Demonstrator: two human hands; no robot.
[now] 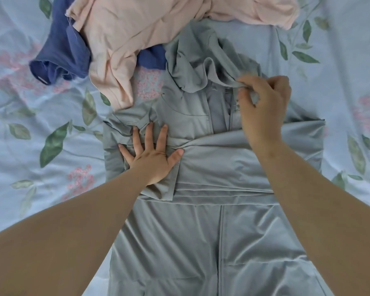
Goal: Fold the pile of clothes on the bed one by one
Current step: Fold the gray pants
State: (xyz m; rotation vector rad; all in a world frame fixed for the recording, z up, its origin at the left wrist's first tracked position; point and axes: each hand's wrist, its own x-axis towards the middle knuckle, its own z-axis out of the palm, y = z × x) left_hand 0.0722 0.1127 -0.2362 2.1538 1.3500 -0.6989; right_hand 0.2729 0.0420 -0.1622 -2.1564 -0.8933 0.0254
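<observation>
Grey jacket (201, 242) at the middle of the bed sheet (30, 124), nearest the camera. Lies front up and lengthwise, zip (221, 236) running down the centre toward the lower edge of the view. Across the chest, a sleeve (233, 163) folded sideways into a flat band, stretching from the right-hand edge of the jacket to its left-hand side.

Left hand (152, 154) open and flat, fingers spread wide. Presses down on the left-hand side of the jacket, where the cloth bunches into short creases under the fingertips. Thumb tip touching the end of the folded sleeve.

Right hand (263, 107) held above the collar area, fingers curled. Pinches a fold of the grey hood (192, 65) between thumb and fingertips and holds that edge lifted off the cloth below. Rest of the hood crumpled in loose waves at the far end of the jacket.

Beyond the jacket, two more pieces in a heap. Pink garment (124, 39) rumpled along the top of the view, touching the hood, with one end trailing down to the left shoulder of the jacket. Blue garment (60, 54) mostly under the pink one, sticking out to the left, with a small patch showing between pink and grey.

Bed sheet pale blue, printed with green leaves and pink flower clusters, wrinkled on both sides of the jacket.
</observation>
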